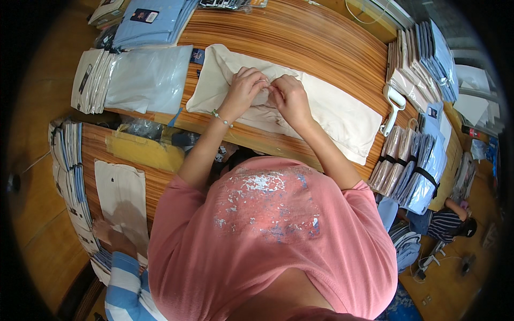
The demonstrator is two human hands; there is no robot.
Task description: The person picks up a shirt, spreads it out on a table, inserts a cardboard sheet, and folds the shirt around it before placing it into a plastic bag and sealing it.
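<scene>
A cream garment [337, 109] lies spread lengthwise on the wood-grain table in front of me, its upper layer rumpled near the middle. My left hand [247, 85], with a beaded bracelet at the wrist, pinches the cloth there. Fingertips of my right hand [289, 95] are closed on the same spot, almost touching those of the left. Whatever small detail sits between the fingertips is hidden. Beside the garment's left end lies a dark blue tag [197, 56].
Left stand a clear plastic bag [152, 77], packed cream garments [91, 80] and blue folded shirts [155, 27]. Right are a white lint roller [393, 107] and strapped bagged garments [412, 166]. A co-worker's hand [103, 230] rests by another cream garment [123, 195]; another person [444, 222] is farther right.
</scene>
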